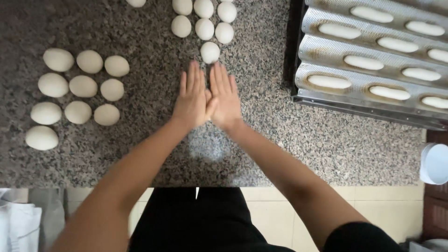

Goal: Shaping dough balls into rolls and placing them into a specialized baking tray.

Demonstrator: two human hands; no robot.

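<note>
My left hand (190, 99) and my right hand (225, 97) lie flat, palms down, side by side on the speckled granite counter (154, 140), thumbs touching and fingers straight. Whatever is under the palms is hidden. Just past my fingertips sits a white dough ball (210, 52), the nearest of a cluster of several dough balls (204, 21) at the top middle. A faint floury patch (205, 151) marks the counter behind my wrists.
Several more dough balls (79, 86) sit in rows at the left. A perforated metal baguette tray (326, 60) holding several long shaped dough pieces stands at the right. A white container (434, 163) is at the right edge. The counter's front edge runs below my forearms.
</note>
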